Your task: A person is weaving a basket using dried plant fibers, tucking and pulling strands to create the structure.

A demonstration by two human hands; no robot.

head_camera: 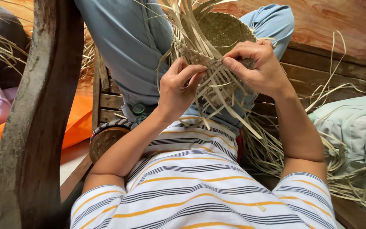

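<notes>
Basket half-woven sits between both hands; left hand and right hand pinch its strips

Both hands pinch pale strips on a half-woven basket: left hand at seven o'clock of it, right hand at four o'clock.
</notes>
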